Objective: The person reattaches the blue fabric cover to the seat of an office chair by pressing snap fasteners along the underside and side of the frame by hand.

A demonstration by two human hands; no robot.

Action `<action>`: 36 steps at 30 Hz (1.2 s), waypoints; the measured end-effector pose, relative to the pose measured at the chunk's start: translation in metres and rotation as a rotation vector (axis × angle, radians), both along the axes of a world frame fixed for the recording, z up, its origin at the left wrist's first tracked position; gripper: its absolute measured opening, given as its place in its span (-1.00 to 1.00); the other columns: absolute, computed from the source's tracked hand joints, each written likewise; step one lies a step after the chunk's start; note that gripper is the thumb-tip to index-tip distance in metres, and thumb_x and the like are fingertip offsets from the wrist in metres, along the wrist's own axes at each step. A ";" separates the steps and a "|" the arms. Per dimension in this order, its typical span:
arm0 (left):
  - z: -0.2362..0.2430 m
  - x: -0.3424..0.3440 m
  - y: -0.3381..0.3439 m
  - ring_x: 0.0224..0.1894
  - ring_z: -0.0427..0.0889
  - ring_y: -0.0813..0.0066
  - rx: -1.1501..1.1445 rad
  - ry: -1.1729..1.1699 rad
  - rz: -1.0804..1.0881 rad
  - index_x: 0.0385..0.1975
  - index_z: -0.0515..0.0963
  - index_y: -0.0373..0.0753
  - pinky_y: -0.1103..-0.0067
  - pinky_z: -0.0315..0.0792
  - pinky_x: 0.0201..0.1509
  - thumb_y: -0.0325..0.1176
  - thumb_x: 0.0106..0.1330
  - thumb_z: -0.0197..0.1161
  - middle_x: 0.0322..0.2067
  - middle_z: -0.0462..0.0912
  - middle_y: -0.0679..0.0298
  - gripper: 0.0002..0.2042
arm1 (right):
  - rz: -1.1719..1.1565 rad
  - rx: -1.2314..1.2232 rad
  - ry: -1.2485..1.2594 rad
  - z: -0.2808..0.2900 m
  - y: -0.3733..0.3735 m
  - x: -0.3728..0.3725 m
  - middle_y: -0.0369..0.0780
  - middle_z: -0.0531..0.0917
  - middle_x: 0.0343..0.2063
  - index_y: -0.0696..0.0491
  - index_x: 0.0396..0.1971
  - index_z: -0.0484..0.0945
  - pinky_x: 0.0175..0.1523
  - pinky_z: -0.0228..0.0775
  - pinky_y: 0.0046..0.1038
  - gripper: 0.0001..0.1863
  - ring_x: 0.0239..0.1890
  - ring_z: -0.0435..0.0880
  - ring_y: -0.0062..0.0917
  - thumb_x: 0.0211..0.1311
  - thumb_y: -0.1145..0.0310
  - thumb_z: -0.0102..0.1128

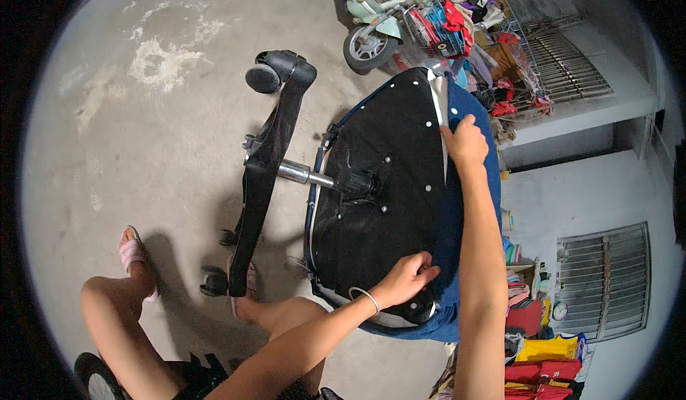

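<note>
A swivel chair lies tipped on its side, its black underside panel [400, 142] facing me. Dark blue fabric [457, 239] wraps the seat's right and lower edges, with white tacks dotting the panel. My right hand [466, 142] is closed on the fabric's edge at the upper right, beside a strip of pale lining [438, 107]. Lower down, my left hand [407, 280], with a bracelet at the wrist, has its fingers curled at the fabric's edge; the fingertips are partly hidden. A silver post [294, 171] joins the seat to the black wheeled base [264, 164].
A caster [213, 281] of the base stands close to my legs. At the back are a pale green scooter [371, 39] and a heap of bags and clothes [457, 32]. Along the right side are a barred window [604, 278] and folded clothes [547, 361].
</note>
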State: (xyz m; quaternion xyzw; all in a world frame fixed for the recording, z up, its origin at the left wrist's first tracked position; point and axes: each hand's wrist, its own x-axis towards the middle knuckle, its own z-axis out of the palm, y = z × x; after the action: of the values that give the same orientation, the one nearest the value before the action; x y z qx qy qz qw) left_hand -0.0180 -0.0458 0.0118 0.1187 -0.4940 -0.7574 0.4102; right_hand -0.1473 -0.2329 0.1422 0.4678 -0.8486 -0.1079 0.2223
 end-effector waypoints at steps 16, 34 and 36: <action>-0.015 -0.016 -0.007 -0.57 0.39 0.51 0.030 0.204 -0.248 -0.50 0.28 -0.36 0.49 0.32 -0.47 -0.33 0.24 0.15 -0.62 0.42 0.17 -0.75 | 0.503 -0.006 -0.064 -0.030 -0.014 -0.018 0.03 0.57 -0.54 0.16 -0.51 0.49 -0.31 0.37 -0.15 -0.84 -0.41 0.56 -0.05 0.05 0.36 0.04; -0.020 -0.079 -0.212 -0.43 0.64 0.21 0.294 -0.069 0.399 -0.47 0.55 -0.41 0.49 0.50 -0.34 -0.29 0.15 0.20 -0.45 0.61 -0.04 -0.76 | 0.379 -0.255 -0.831 -0.020 -0.016 -0.046 -0.33 0.48 -0.66 0.28 -0.36 0.48 -0.46 0.21 -0.66 -0.80 -0.58 0.37 -0.75 -0.03 0.51 0.13; -0.016 -0.097 -0.221 -0.59 0.57 0.43 0.227 -0.264 0.351 -0.54 0.53 -0.39 0.58 0.47 -0.49 -0.22 0.14 0.24 -0.60 0.57 0.12 -0.71 | 0.339 -0.301 -0.813 -0.019 -0.014 -0.045 -0.35 0.47 -0.66 0.28 -0.38 0.47 -0.49 0.19 -0.69 -0.80 -0.60 0.35 -0.77 -0.06 0.51 0.14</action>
State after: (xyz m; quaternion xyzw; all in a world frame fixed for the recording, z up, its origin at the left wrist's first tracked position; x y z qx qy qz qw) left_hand -0.1155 -0.2665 -0.0039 0.3459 -0.4268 -0.7030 0.4516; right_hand -0.1924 -0.2471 0.1232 0.5668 -0.7846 0.2466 -0.0483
